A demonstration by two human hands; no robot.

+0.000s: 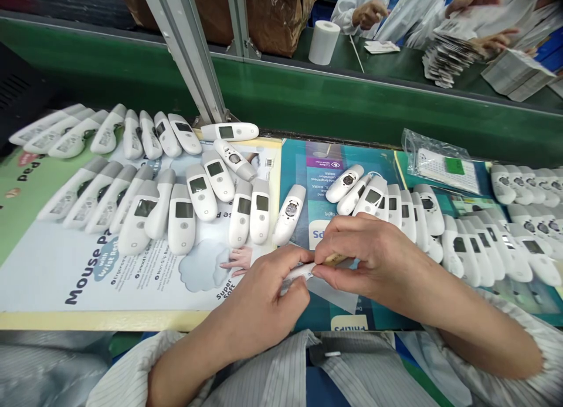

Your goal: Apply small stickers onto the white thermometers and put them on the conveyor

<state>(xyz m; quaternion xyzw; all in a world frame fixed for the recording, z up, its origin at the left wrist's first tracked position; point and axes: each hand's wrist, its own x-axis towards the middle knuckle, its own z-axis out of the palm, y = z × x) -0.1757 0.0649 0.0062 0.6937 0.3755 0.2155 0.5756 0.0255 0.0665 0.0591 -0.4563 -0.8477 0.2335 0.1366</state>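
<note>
My left hand point(268, 304) is closed round a white handheld thermometer point(302, 272), most of which the fingers hide. In my right hand point(378, 254), thumb and fingers pinch a tan, stick-like tool point(335, 259), whose near end meets the thermometer. A sheet of clear film or pale paper point(336, 295) lies under the hands. Just beyond them, a thermometer with an open round socket point(290, 214) rests on the board. Close to the right knuckles stands a cluster of white thermometers with grey screens point(373, 197).
Several rows of thermometers point(182, 219) cover the left mat, and more point(484, 248) lie at right. A clear bag with a white card point(446, 168) is at back right. A metal post point(187, 49) rises behind. Across the green ledge, co-workers' hands point(369, 14) handle papers.
</note>
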